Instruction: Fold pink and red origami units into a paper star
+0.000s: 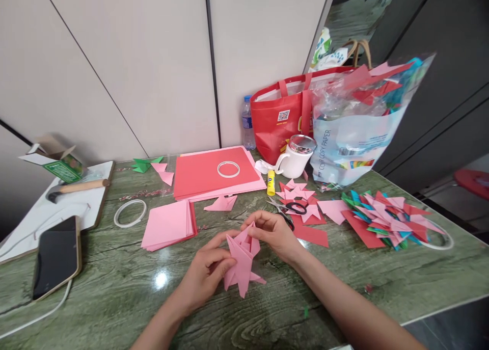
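A folded pink paper piece [241, 261] with several points is held between my two hands, over the front middle of the table. My left hand [208, 268] grips its left side between thumb and fingers. My right hand [272, 233] pinches its upper right tip. Just beyond my right hand lie black-handled scissors [294, 207] on pink and red star-shaped paper scraps [300, 192]. A stack of pink paper squares [166, 225] lies past my left hand, and a small pink folded piece [221, 203] sits behind the held one.
Large red and pink sheets [202, 174] carry a tape roll [228, 161]. A glue stick [271, 183], white mug [296, 159], red bag [275, 126] and plastic bag [344, 146] stand behind. Colourful folded pieces [397, 217] are heaped right; a phone [57, 258] and hammer [76, 187] lie left.
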Demonstrator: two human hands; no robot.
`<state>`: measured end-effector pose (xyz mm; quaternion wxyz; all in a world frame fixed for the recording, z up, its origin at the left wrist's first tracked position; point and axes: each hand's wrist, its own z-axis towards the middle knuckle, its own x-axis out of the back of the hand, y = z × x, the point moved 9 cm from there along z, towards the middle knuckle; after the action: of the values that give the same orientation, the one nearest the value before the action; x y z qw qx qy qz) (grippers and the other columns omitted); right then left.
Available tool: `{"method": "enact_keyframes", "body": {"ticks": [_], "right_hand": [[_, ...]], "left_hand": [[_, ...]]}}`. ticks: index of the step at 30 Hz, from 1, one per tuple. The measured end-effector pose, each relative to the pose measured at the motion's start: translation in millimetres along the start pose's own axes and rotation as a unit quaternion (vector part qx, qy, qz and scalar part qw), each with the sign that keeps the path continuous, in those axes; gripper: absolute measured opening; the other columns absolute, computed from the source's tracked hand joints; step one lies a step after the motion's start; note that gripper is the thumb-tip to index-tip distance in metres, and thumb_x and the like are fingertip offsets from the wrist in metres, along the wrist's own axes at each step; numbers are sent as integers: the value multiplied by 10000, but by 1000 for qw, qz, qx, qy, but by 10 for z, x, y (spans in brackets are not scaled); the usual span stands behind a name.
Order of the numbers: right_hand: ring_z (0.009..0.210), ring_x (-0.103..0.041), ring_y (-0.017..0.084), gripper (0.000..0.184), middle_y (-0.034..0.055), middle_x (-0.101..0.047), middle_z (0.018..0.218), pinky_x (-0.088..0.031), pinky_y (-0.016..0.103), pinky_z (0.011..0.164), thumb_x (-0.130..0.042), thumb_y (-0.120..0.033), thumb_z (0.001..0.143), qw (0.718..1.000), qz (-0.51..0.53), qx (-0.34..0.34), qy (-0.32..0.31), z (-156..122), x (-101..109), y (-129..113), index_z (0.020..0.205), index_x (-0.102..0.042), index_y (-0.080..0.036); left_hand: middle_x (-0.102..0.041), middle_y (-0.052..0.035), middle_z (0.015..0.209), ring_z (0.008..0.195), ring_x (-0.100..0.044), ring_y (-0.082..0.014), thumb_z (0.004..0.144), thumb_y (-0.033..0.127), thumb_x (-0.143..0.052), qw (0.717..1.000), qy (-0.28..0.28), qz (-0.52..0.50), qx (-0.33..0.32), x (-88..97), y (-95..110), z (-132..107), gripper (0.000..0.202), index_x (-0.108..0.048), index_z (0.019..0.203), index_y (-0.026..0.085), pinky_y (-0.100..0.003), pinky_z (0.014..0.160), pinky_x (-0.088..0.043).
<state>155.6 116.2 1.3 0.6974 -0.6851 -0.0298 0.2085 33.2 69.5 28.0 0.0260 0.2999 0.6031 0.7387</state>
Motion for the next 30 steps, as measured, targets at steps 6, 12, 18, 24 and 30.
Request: {"method": "enact_keyframes", "body": {"ticks": [6, 12, 18, 24, 30], "right_hand": [[712, -571, 133, 191, 3, -640, 783, -448, 258, 642, -731, -325, 695, 999, -17, 32, -14, 5, -11, -48, 822, -640, -216], [715, -555, 137, 162, 1, -617, 784, -441, 270, 644, -731, -305, 697, 998, -42, 45, -27, -2, -24, -80, 812, -653, -221], [688, -558, 134, 250, -6, -622, 774, -434, 267, 630, -748, -292, 679, 998, -23, 56, -11, 2, 19, -142, 893, -632, -235], [701, -540, 145, 188, 8, -584, 740, -424, 289, 655, -722, -314, 712, 992, -58, 102, -42, -5, -39, -255, 666, -584, -195], [786, -561, 160, 179, 20, -597, 800, -434, 310, 721, -726, -290, 717, 989, -68, 121, -52, -10, -37, -275, 647, -594, -191]], "left_hand": [[-608, -87, 999, 865, -558, -182, 865, 290, -485, 1000, 12, -23, -9, 47, 23, 4, 334, -588, 579, 151, -255, 750, -419], [-602, -39, 739, 677, -537, -145, 855, 320, -504, 998, 14, -55, 4, 78, -12, 13, 326, -604, 597, 146, -227, 632, -413], [-668, -79, 844, 740, -587, -178, 854, 327, -500, 998, 4, -60, 5, 73, 8, -4, 320, -656, 647, 139, -255, 688, -440], [-679, -79, 803, 732, -597, -185, 846, 341, -503, 999, 15, -45, 13, 100, -3, -6, 320, -673, 667, 138, -251, 674, -451], [-676, -75, 739, 717, -591, -188, 841, 351, -498, 998, 29, -46, 18, 118, 15, -3, 367, -617, 565, 141, -257, 677, -452]]}}
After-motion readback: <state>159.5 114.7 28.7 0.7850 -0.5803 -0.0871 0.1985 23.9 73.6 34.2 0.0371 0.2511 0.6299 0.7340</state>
